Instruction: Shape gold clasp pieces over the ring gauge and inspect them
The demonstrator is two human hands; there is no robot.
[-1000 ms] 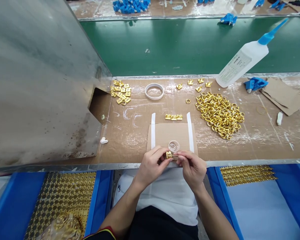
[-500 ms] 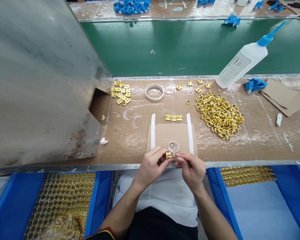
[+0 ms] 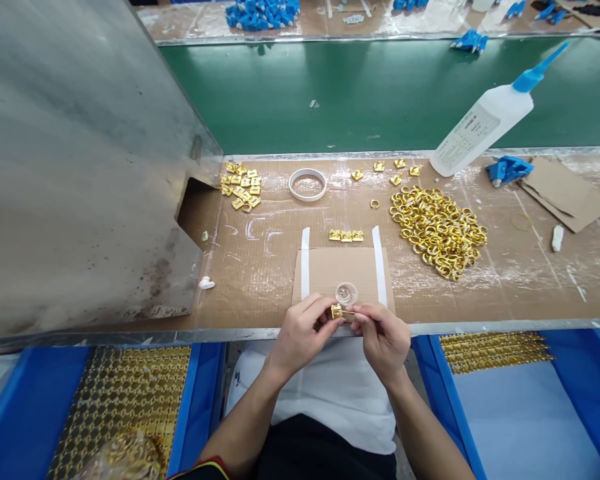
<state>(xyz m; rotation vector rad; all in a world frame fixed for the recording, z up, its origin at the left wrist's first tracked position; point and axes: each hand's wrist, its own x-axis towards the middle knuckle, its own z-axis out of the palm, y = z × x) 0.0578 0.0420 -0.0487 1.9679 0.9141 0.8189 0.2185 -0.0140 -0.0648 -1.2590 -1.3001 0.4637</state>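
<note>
My left hand (image 3: 304, 333) pinches a small gold square piece (image 3: 337, 311) between thumb and fingertips near the bench's front edge. Facing it, my right hand (image 3: 386, 339) is closed on a thin stick (image 3: 349, 313), whose tip meets the gold piece. Just behind the fingertips sits a small clear round dish (image 3: 347, 293) on a cardboard sheet (image 3: 325, 267) with white tape strips at both sides. Beyond that sheet, three gold square pieces (image 3: 346, 236) stand in a row. To the right lies a large heap of gold rings (image 3: 437, 230).
A metal housing (image 3: 90, 167) fills the left. Gold pieces (image 3: 241, 187), a white tape ring (image 3: 307, 185) and a tilted bottle (image 3: 483, 127) are at the back. Blue bins (image 3: 185, 413) with gold parts flank my lap. Blue clips (image 3: 470, 41) lie on the green belt (image 3: 370, 93).
The blue clips on the green belt have shifted slightly right. Both hands keep nearly the same place, still holding the gold piece and the stick.
</note>
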